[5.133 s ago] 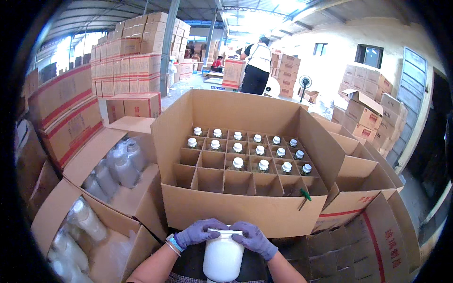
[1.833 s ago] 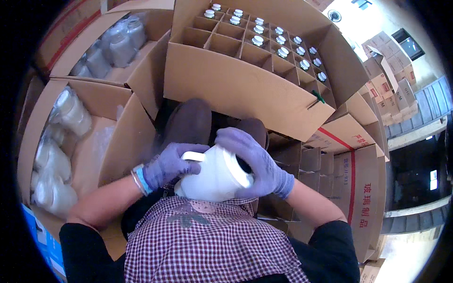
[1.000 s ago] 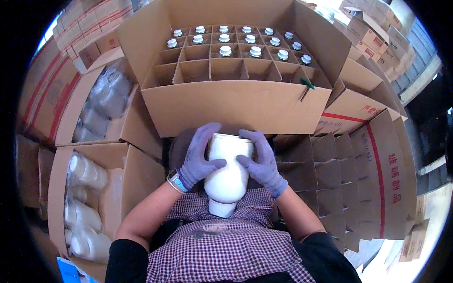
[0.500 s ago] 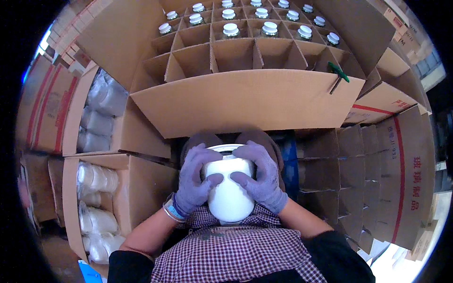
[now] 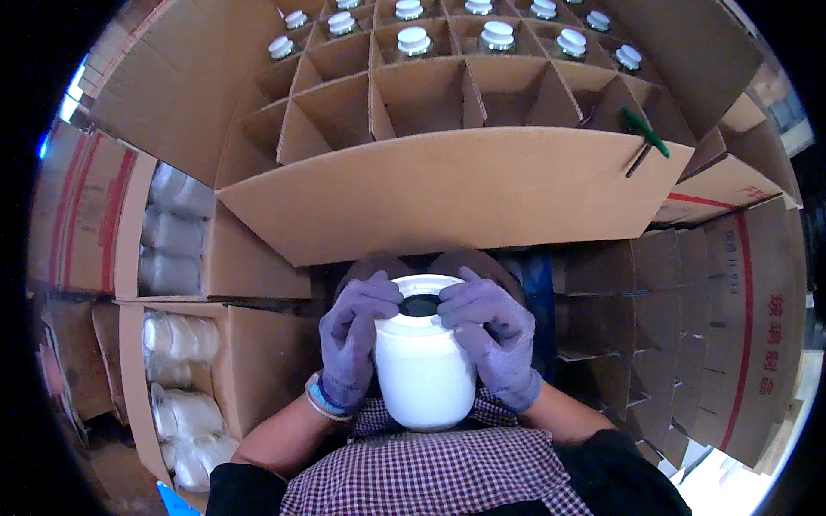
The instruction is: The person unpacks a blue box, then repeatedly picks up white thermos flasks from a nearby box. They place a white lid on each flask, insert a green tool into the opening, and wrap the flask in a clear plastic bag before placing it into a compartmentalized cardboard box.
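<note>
A white jar [image 5: 426, 378] rests upright against my checked apron, between my two hands. Its round top shows a white rim [image 5: 423, 284] around a dark opening [image 5: 420, 306]. My left hand [image 5: 351, 335], in a greyish-purple glove, pinches the rim from the left with bent fingers. On the other side, my right hand [image 5: 495, 335], gloved alike, has its fingers curled over the rim and its thumb side against the jar's shoulder. Whether anything thin lies under the fingertips is hidden.
Ahead stands a large divided carton [image 5: 447, 189], its farther cells holding several white-capped bottles [image 5: 415, 41]. A green pen [image 5: 644, 132] is clipped on its front flap. Open cartons [image 5: 258, 353] at left hold plastic-wrapped white items [image 5: 189, 413]. Cardboard dividers [image 5: 594, 318] stand at right.
Both hands have shifted from the jar's front and sides up to its rim. The jar's dark opening now shows more fully, and the view has tilted and moved slightly.
</note>
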The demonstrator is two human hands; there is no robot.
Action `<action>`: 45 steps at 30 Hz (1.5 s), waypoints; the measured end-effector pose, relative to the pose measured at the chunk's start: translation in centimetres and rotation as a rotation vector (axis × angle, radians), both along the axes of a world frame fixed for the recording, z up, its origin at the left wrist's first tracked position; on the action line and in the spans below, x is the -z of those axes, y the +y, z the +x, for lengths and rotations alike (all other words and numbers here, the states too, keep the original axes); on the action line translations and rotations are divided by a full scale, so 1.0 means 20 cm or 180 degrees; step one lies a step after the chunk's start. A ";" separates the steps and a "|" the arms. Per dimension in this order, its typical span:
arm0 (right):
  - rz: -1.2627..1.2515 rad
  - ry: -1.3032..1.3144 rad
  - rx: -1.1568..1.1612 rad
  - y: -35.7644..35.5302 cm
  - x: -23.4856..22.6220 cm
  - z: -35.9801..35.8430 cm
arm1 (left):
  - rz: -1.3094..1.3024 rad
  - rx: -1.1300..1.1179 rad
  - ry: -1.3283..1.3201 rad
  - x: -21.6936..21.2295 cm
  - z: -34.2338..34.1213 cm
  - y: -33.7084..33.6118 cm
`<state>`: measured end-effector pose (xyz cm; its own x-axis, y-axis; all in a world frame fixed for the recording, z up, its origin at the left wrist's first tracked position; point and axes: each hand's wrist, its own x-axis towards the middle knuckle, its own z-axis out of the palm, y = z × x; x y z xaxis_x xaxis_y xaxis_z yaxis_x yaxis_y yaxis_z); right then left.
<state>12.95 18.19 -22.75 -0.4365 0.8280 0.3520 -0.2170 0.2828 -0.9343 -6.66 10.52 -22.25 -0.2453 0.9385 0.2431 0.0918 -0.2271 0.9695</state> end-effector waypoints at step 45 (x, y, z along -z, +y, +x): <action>-0.1421 -0.3026 -0.0605 -0.06 -0.73 0.52 | 0.1665 0.0017 0.3106 -0.29 0.54 -0.31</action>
